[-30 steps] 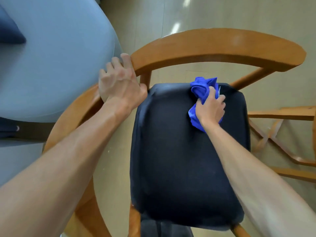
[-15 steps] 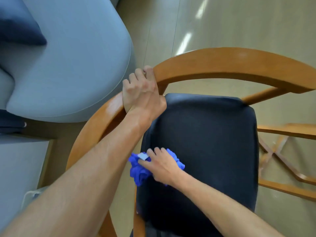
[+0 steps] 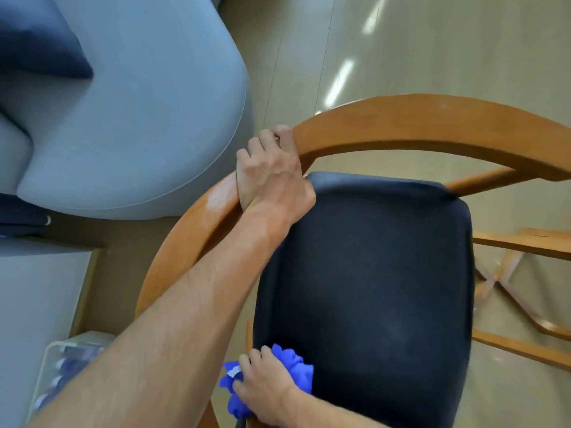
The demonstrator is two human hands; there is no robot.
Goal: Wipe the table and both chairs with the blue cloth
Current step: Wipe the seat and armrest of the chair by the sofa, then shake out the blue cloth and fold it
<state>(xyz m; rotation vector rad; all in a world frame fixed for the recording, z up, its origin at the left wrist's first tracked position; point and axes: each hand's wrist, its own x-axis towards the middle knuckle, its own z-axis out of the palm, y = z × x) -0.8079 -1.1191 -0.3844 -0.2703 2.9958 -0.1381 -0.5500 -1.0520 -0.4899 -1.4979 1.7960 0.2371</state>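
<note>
While the left hand (image 3: 272,168) grips the chair's wooden rail (image 3: 401,125), the right hand (image 3: 262,387) clutches the bunched blue cloth (image 3: 293,366) at the seat's (image 3: 370,288) 7 o'clock corner, unwiped cushion stretching toward 1 o'clock.

Two hands show: the left hand (image 3: 272,171) at twelve o'clock, the right hand (image 3: 262,387) at six. One blue cloth (image 3: 296,366). One dark-seated wooden chair (image 3: 432,128); a second wooden frame (image 3: 525,242) at three. One grey sofa (image 3: 148,118), one dark cushion (image 3: 37,47).
</note>
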